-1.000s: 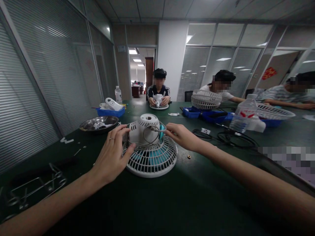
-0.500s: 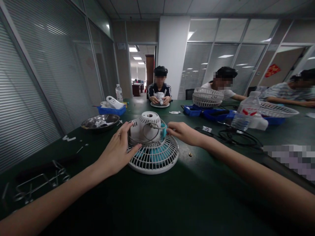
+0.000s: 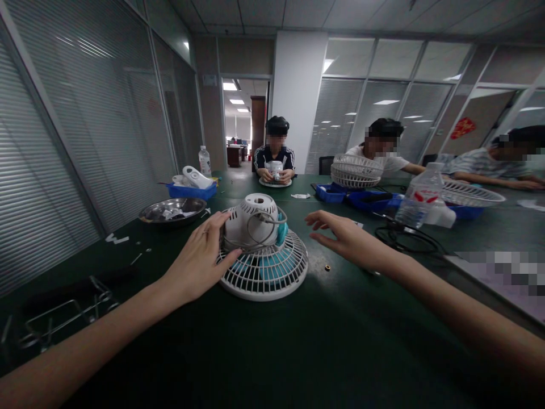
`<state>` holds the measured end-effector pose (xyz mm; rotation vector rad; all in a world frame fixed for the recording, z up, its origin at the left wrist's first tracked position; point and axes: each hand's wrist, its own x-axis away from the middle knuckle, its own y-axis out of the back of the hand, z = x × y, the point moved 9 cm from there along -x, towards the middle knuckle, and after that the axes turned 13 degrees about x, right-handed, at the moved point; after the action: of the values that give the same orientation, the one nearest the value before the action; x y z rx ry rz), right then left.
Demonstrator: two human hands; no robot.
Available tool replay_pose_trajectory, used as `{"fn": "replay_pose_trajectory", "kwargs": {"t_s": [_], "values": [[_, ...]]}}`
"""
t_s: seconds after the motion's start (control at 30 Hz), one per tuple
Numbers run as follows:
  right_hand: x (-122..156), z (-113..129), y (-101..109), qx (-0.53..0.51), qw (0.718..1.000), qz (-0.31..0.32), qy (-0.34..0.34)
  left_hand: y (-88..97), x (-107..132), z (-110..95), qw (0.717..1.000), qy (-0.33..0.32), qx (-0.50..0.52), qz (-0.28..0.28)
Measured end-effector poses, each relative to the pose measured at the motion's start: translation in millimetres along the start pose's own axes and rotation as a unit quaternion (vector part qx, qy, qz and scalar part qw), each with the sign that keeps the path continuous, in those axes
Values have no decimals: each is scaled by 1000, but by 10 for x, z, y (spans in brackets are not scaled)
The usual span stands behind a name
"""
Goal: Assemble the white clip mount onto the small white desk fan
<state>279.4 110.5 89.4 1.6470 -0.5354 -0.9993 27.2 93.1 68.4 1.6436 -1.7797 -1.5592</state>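
Observation:
A small white fan [image 3: 261, 250] lies grille-down on the dark green table [image 3: 298, 341], its motor housing up and blue blades showing through the grille. A thin wire bracket loops round the housing. My left hand [image 3: 198, 262] rests against the fan's left side, fingers on the housing and thumb on the grille. My right hand [image 3: 347, 238] hovers just right of the fan with fingers spread, holding nothing. A small brass nut [image 3: 327, 267] lies on the table under it.
A metal dish [image 3: 172, 212] and a blue tray [image 3: 191, 192] stand at the left rear. Black cables [image 3: 404, 238], a water bottle [image 3: 415, 201] and blue trays with stacked fan grilles [image 3: 355, 170] stand at the right. A wire frame [image 3: 63, 318] lies at near left. Three people sit across the table.
My right hand has let go of the fan's wire bracket and pulled away to the right, fingers now spread. My left hand has stayed on the fan.

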Motion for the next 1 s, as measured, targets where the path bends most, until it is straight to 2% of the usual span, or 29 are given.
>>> {"fn": "replay_pose_trajectory", "kwargs": {"t_s": [0.1,0.17,0.23,0.3,0.37,0.5,0.57,0.67,0.83,0.93,1.0], "values": [[298,-392,-47,71,993,-2,-89,51,-10,-1,999,-18,24,-29],[468,-654,-100,114,983,14,-146,104,-32,74,996,-7,67,-63],[599,-893,-159,136,970,46,-194,135,-68,241,982,37,158,-93],[701,-1093,-221,141,958,89,-233,107,-112,424,957,90,258,-97],[787,-1239,-283,138,946,130,-263,88,-149,547,933,127,323,-99],[898,-1341,-426,110,933,192,-284,129,-146,581,916,151,356,-104],[905,-1303,-493,78,936,212,-269,121,-113,490,918,140,364,-78],[884,-1215,-541,29,944,228,-235,113,-32,265,937,83,336,-41],[845,-1209,-523,7,955,210,-210,45,153,-125,959,-26,281,-12],[821,-1273,-554,1,959,196,-204,-80,245,-404,966,-96,236,54],[809,-1317,-583,-7,961,188,-202,-145,316,-614,955,-164,226,102]]}}
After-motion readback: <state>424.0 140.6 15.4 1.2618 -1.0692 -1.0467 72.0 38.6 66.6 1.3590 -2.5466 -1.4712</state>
